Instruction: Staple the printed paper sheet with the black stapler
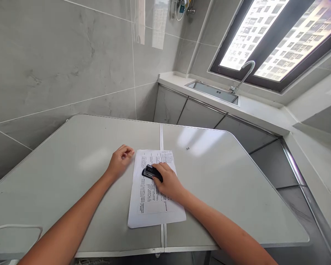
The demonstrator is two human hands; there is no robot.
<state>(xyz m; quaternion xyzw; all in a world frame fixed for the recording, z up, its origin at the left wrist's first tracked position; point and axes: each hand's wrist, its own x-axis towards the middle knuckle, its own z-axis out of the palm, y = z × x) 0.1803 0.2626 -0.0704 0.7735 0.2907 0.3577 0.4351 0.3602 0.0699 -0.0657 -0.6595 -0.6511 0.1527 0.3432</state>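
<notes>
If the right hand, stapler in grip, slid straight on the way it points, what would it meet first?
Beyond the printed sheet under the stapler, the right hand would likely meet the loosely curled left hand first; depth is uncertain from this single view.

From my remote seat I see a black stapler [152, 172] with small pale marks on top, against white paper [154, 200] covered in sideways lines of black print. The desk [209, 184] reads pale grey with a faint green cast, split by a whitish strip [162, 136] and streaked with white glare [201, 137]. My view also gives me grey wall tiles [71, 55], marbled with darker veins and gridded by white lines, grey cabinet doors [202, 112], a white countertop [260, 110], a silver faucet [248, 71], a near-black window frame [269, 44] and a cream building [306, 40] patterned with rows of grey windows.
</notes>
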